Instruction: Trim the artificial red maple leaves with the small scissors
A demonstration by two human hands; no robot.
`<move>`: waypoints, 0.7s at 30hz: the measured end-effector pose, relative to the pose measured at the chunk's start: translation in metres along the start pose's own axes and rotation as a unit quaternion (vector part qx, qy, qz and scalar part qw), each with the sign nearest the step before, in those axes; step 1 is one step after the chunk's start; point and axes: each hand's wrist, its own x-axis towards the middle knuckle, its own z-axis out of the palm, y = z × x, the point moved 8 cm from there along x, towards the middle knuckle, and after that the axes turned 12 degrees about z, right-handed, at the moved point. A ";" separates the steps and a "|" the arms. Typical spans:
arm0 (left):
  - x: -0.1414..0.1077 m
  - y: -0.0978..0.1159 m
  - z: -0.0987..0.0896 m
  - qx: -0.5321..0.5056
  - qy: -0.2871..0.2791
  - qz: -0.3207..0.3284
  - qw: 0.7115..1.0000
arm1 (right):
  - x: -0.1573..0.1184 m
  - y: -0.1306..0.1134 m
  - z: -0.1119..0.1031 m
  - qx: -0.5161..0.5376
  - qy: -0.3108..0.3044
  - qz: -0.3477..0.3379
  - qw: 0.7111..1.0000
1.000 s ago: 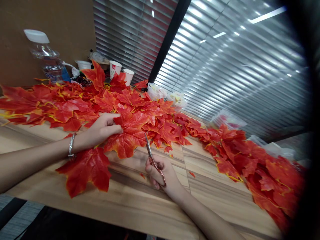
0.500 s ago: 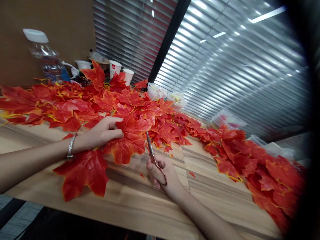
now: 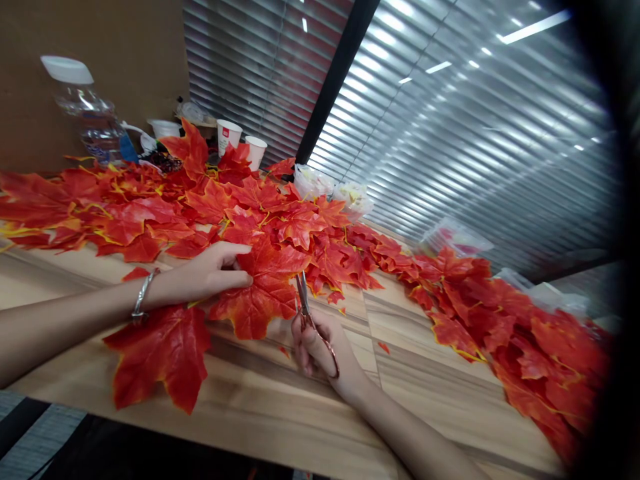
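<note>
A red artificial maple leaf (image 3: pixel 263 287) with yellowish edges is pinched between thumb and fingers of my left hand (image 3: pixel 215 270). Below my left wrist hangs a second red leaf (image 3: pixel 160 357); whether it is joined to the first I cannot tell. My right hand (image 3: pixel 320 343) grips scissors (image 3: pixel 304 301) with copper-coloured handles, thumb through one loop. The blades point up and away, slightly parted, beside the right edge of the held leaf. Small red scraps (image 3: pixel 383 347) lie on the wooden table (image 3: pixel 340 427) near my right hand.
A long heap of red leaves (image 3: pixel 135 220) covers the back of the table, and another pile (image 3: pixel 525 347) runs down the right. Behind them stand a water bottle (image 3: pixel 90 120), paper cups (image 3: pixel 229 137) and plastic bags (image 3: pixel 353 200), before window blinds (image 3: pixel 450 133).
My left hand has moved slightly right and the held leaf has shifted right and down. The scissors' blades have parted and tilted more upright. The lower leaf has swung slightly left.
</note>
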 end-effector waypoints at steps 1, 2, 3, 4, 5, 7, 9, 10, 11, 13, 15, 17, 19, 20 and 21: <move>0.000 0.001 0.000 0.000 0.001 0.000 1.000 | 0.000 0.000 0.000 0.002 -0.001 -0.001 1.000; 0.000 0.002 0.000 0.000 0.004 -0.001 1.000 | 0.000 -0.001 0.000 0.004 0.000 -0.002 1.000; 0.000 0.002 -0.001 0.000 0.008 -0.003 1.000 | 0.000 -0.001 0.000 0.004 0.003 -0.002 1.000; 0.001 0.002 -0.001 0.000 0.009 -0.007 1.000 | 0.000 -0.002 -0.001 0.004 0.007 -0.002 1.000; 0.001 0.002 0.000 0.001 0.009 -0.010 1.000 | 0.000 -0.002 -0.001 0.003 0.012 -0.003 1.000; 0.001 0.002 0.001 0.003 0.003 -0.010 1.000 | 0.000 -0.002 -0.002 0.000 0.016 -0.003 1.000; 0.000 0.001 0.004 0.002 -0.011 -0.006 1.000 | 0.000 0.000 -0.002 -0.004 0.017 -0.004 1.000; 0.000 0.000 0.006 0.000 -0.019 -0.006 1.000 | 0.000 0.001 -0.002 -0.005 0.018 -0.005 1.000; -0.001 -0.001 0.007 -0.001 -0.025 -0.006 1.000 | 0.000 0.001 -0.003 -0.005 0.020 -0.007 1.000; -0.003 -0.004 0.009 0.000 -0.035 -0.010 0.999 | 0.000 0.002 -0.004 -0.002 0.025 -0.013 1.000; -0.005 -0.005 0.013 0.004 -0.059 -0.008 0.998 | 0.000 0.002 -0.005 0.001 0.029 -0.016 0.999; -0.006 -0.003 0.019 0.012 -0.095 0.002 0.995 | 0.000 0.002 -0.005 -0.002 0.035 -0.015 0.999; -0.006 0.001 0.025 0.011 -0.129 0.019 0.991 | 0.000 0.001 -0.006 -0.005 0.043 -0.013 0.999; -0.006 0.004 0.028 0.003 -0.140 0.029 0.990 | 0.000 0.000 -0.006 -0.007 0.044 -0.012 0.999; -0.007 0.006 0.031 -0.011 -0.152 0.037 0.988 | 0.000 0.000 -0.006 -0.008 0.046 -0.009 0.999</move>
